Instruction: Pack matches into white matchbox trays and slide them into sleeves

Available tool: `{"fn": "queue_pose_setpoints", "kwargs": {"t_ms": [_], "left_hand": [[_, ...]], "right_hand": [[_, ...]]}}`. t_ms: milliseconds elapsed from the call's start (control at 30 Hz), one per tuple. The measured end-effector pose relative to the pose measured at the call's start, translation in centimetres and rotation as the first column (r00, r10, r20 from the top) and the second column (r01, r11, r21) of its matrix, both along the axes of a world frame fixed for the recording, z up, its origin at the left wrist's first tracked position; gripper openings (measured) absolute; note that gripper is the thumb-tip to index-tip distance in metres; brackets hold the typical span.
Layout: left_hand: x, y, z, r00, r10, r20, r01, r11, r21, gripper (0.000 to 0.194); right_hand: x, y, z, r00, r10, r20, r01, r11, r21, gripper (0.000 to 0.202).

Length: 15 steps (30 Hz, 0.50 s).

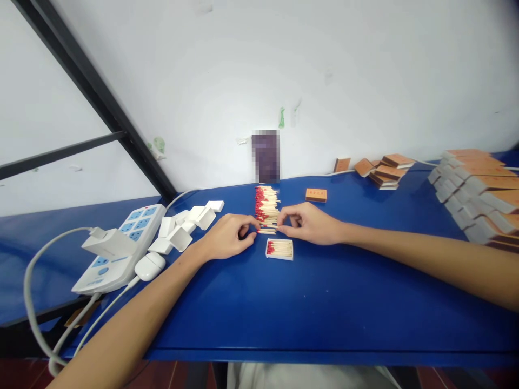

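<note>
Fingers (252, 220) of the left hand (225, 237) and right hand (315, 223), curled nearly together, bracket opposite ends of loose matches (267, 209), likely to steady them, though I cannot tell whether any are gripped, with a tray (281, 258) of matches handily nearer the body.

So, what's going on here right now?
Someone is working at loose matches on a blue table: the left grip is by the red heads, the right grip by the plain ends. Whether either pinches a match is too small to tell. Nearer the viewer, a white tray holds more matches; an orange matchbox lies beyond the right grip.
</note>
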<state>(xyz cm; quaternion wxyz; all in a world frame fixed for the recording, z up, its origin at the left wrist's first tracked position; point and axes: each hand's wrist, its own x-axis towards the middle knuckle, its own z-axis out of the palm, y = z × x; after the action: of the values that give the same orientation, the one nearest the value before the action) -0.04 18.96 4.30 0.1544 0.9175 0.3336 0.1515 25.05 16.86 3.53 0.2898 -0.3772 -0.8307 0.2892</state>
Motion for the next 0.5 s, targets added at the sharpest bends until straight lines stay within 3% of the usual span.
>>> {"fn": "queue_pose_setpoints", "kwargs": {"t_ms": [267,500], "left_hand": [[0.35,0.04,-0.19,1.000,0.027,-0.004,-0.027,1.000,0.009,0.026],[0.39,-0.10,0.01,0.999,-0.003,-0.051,0.003,1.000,0.002,0.021]], "right_hand": [[-0.01,-0.17,0.06,0.999,0.019,-0.048,-0.018,1.000,0.015,0.012],[0.06,-0.67,0.11,0.992,0.113,-0.049,-0.107,0.987,0.117,0.005]]}}
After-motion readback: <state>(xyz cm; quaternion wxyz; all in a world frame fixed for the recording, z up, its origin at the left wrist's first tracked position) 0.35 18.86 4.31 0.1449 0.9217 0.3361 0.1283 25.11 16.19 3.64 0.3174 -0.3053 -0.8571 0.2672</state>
